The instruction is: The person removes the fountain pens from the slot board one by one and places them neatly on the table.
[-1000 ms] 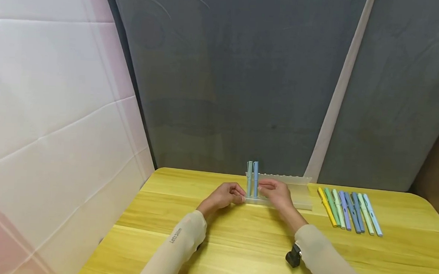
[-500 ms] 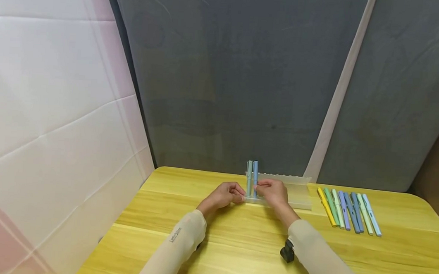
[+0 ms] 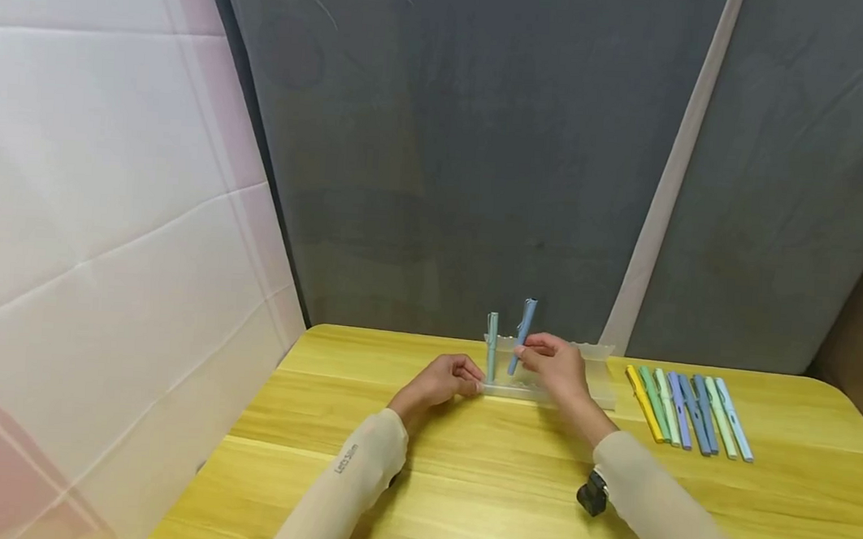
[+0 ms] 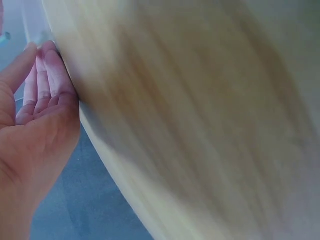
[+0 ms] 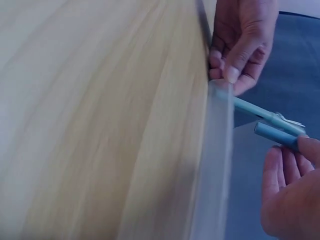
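Observation:
A clear plastic pen stand [image 3: 564, 396] with a scalloped back edge stands on the table. My left hand [image 3: 446, 382] grips its left end; in the right wrist view the thumb [image 5: 241, 56] lies on the front edge. A grey-green pen [image 3: 492, 346] stands upright in the leftmost place. My right hand [image 3: 560, 366] pinches a blue pen [image 3: 525, 323] between thumb and fingers. That pen leans slightly right, and its lower end [image 5: 267, 131] is free of the stand's base in the right wrist view. The left wrist view shows the left hand [image 4: 42, 115] at the stand's blurred end.
To the right lies a row of several pens, from a yellow pen [image 3: 644, 403] through green, purple and dark blue ones to a light blue pen [image 3: 734, 419]. The wooden table [image 3: 464, 491] meets a grey curtain [image 3: 437, 156] behind. A white panel [image 3: 99, 187] rises at left.
The right hand closed on the blue pen, which stood upright beside the grey-green one, and lifted it up and to the right. The left hand stayed on the stand.

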Motion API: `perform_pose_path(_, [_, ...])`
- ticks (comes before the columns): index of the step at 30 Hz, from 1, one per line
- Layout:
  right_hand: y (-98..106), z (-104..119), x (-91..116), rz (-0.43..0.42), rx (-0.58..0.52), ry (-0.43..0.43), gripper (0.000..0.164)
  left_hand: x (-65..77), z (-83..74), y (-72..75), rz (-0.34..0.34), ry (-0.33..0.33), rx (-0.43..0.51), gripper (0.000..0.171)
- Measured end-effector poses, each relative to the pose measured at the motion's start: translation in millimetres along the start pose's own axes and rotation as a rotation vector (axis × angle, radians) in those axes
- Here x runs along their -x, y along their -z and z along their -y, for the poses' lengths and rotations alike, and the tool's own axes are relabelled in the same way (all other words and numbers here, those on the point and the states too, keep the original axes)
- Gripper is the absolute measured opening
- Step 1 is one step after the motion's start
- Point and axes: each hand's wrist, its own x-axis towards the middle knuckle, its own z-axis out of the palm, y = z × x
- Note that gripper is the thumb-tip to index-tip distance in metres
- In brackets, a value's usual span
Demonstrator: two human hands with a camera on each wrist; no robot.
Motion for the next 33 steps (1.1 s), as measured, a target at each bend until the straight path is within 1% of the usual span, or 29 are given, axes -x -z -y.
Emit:
perform_pose_path(2, [12,2,5,0.019,-0.003,0.011,0.027,-0.4,0.3,-1.0,0.011,0.007,0.003,0.018])
perform_pose_path(7, [50,3,24,0.073,0.033,0.035,0.033,0.2,3.4,-3.0,0.025,0.027,0.002,0.017])
perform_pose_path(11, [80,2,38,0.083,0.055,0.048,0.037,-0.4,6.9,-2.9,0.02,0.014,-0.005,0.019])
perform_pose_path(15, [108,-2,46,0.068,0.093,0.047,0.041,-2.3,9.2,-0.7,0.021,0.003,0.007,0.021])
perform_pose_path(18, [132,-6,48,0.042,0.122,0.036,0.045,-3.2,9.6,0.7,0.013,0.006,0.016,0.021])
perform_pose_path(21, [158,-10,50,0.003,0.164,0.045,0.048,-2.1,9.7,1.2,0.003,0.013,0.02,0.021])
perform_pose_path(25, [191,-18,55,-0.097,0.256,0.062,0.048,-1.9,10.6,2.3,0.002,0.018,0.016,0.022])
perform_pose_path(27, [206,-22,56,-0.153,0.295,0.053,0.047,-2.1,11.2,2.9,-0.003,0.014,0.014,0.022])
perform_pose_path(30, [224,-27,56,-0.213,0.36,0.035,0.047,-2.0,10.7,3.9,-0.018,0.008,0.017,0.021])
perform_pose_path(33, [239,-33,55,-0.234,0.42,0.009,0.048,-2.0,10.8,5.4,-0.023,0.006,0.023,0.02])
